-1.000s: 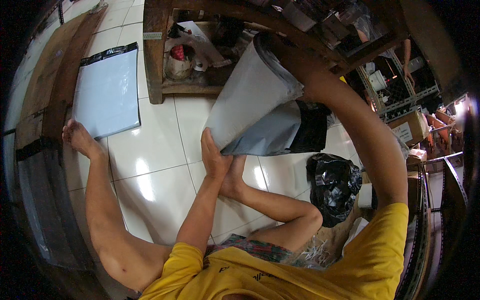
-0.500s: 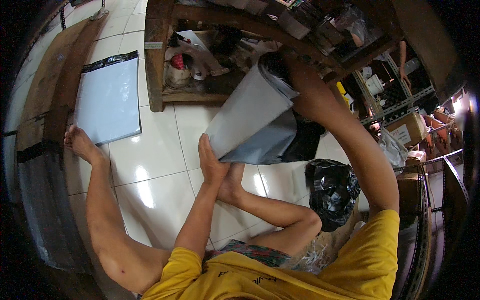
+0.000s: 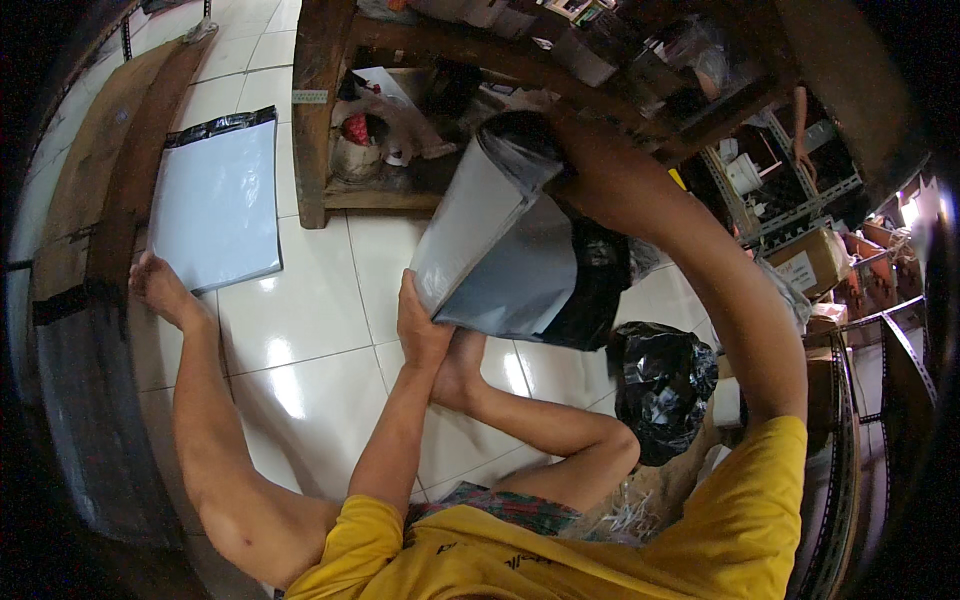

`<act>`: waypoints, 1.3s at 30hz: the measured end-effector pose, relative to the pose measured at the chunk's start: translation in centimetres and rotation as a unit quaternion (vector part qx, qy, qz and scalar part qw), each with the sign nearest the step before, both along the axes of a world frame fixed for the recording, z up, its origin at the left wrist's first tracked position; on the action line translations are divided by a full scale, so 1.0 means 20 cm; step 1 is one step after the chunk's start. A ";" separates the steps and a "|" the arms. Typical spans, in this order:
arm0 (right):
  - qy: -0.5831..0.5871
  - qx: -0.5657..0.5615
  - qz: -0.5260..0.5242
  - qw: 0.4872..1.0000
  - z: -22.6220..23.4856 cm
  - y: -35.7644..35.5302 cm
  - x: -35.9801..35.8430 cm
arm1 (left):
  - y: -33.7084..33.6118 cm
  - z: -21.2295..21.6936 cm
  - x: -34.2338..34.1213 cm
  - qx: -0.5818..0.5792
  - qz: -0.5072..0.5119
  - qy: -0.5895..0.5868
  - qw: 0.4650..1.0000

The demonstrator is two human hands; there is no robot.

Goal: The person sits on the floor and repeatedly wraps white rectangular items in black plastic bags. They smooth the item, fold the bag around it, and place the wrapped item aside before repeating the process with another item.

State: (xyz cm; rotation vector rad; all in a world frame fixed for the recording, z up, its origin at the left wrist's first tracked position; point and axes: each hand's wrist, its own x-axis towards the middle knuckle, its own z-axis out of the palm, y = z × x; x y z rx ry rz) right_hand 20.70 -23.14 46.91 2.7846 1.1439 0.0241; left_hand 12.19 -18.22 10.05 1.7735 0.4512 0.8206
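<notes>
A bundle of grey-white plastic mailing bags (image 3: pixel 510 260) with black edges is bent over in a loose curl in front of me, above the tiled floor. Its near lower corner is gripped by my left hand (image 3: pixel 425 325), fingers wrapped on the outer side. My right hand (image 3: pixel 578 180) closes on the far upper end of the bundle, where its fingers are mostly hidden in shadow. To the left, a flat white mailing bag or stack of them (image 3: pixel 215 205) with a black top strip lies on the floor by my foot.
A wooden shelf unit (image 3: pixel 312 150) with clutter stands ahead. On the right are a crumpled black plastic bag (image 3: pixel 662 390), metal racking (image 3: pixel 800 215) and a cardboard box (image 3: pixel 815 265). A long board-like brown piece (image 3: pixel 105 160) runs along the left. Shredded scraps (image 3: pixel 630 515) lie near my knee.
The bundle's curled end has shifted left, and its loose flap has swung down, showing more of the grey-blue face and black edge. My right hand moved slightly left; my left hand stayed nearly put.
</notes>
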 end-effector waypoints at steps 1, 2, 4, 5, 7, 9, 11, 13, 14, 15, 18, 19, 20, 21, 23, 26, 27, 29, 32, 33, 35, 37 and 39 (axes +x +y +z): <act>-0.021 -0.016 -0.004 1.000 0.01 -0.03 0.00 | 0.01 -0.02 -0.01 -0.014 -0.010 0.001 1.000; -0.041 -0.032 -0.008 0.999 0.01 -0.06 0.00 | 0.02 -0.03 -0.01 -0.029 -0.020 0.001 0.999; -0.133 0.008 0.032 0.991 -0.02 -0.14 0.01 | 0.03 -0.09 -0.01 -0.026 -0.037 -0.020 0.999; -0.178 0.029 0.050 0.982 -0.05 -0.18 0.02 | 0.03 -0.11 -0.01 -0.024 -0.047 -0.029 0.998; -0.166 0.089 0.044 0.981 -0.14 -0.30 0.07 | 0.02 -0.08 -0.04 -0.033 -0.072 -0.036 0.996; -0.120 0.124 0.039 0.984 -0.16 -0.32 0.10 | 0.04 -0.07 -0.05 -0.019 -0.083 -0.043 0.995; -0.036 0.127 0.034 0.991 -0.12 -0.27 0.15 | 0.06 -0.11 -0.07 0.013 -0.086 -0.048 0.995; -0.095 0.094 0.116 0.984 -0.06 -0.21 0.20 | 0.07 -0.06 -0.16 0.006 -0.084 -0.050 0.995; -0.123 0.075 0.155 0.977 -0.01 -0.18 0.19 | 0.07 -0.02 -0.21 0.000 -0.085 -0.049 0.995; -0.092 0.089 0.177 0.976 0.06 -0.11 0.11 | 0.10 0.01 -0.27 0.028 -0.055 -0.053 0.997; 0.028 -0.002 0.090 0.996 0.23 0.08 -0.06 | 0.12 0.10 -0.41 0.078 0.032 -0.059 0.995; 0.027 0.017 0.102 0.994 0.19 0.06 -0.07 | 0.06 0.11 -0.42 0.059 0.039 -0.065 0.995; 0.026 0.035 0.114 0.993 0.14 0.03 -0.08 | 0.02 0.12 -0.45 0.040 0.047 -0.070 0.996; 0.019 0.047 0.146 0.988 0.03 0.02 -0.06 | 0.03 0.08 -0.48 0.061 0.025 -0.022 0.998; 0.016 0.124 0.181 0.976 -0.05 0.04 -0.08 | 0.03 0.07 -0.48 0.076 0.054 -0.039 0.995; 0.058 0.126 0.147 0.979 -0.05 0.09 -0.13 | 0.02 0.03 -0.50 0.076 0.064 -0.032 0.995; 0.059 0.118 0.162 0.978 -0.05 0.09 -0.14 | 0.01 0.03 -0.49 0.074 0.061 -0.034 0.995; 0.062 0.100 0.194 0.974 -0.04 0.08 -0.15 | 0.00 0.02 -0.47 0.063 0.068 -0.044 0.995; 0.069 0.086 0.203 0.973 -0.06 0.04 -0.12 | -0.04 0.04 -0.45 0.031 0.061 -0.058 0.996; 0.060 0.082 0.211 0.972 -0.06 0.03 -0.09 | -0.03 0.01 -0.45 0.024 0.042 -0.055 0.997; 0.042 0.073 0.227 0.970 -0.05 0.01 -0.03 | -0.01 -0.03 -0.45 -0.010 0.002 -0.044 0.999; 0.024 0.055 0.222 0.973 0.00 0.03 -0.05 | 0.01 -0.04 -0.45 -0.062 -0.043 -0.021 0.997; 0.022 0.044 0.240 0.969 0.09 0.07 -0.07 | 0.02 -0.01 -0.47 -0.044 -0.029 -0.038 0.998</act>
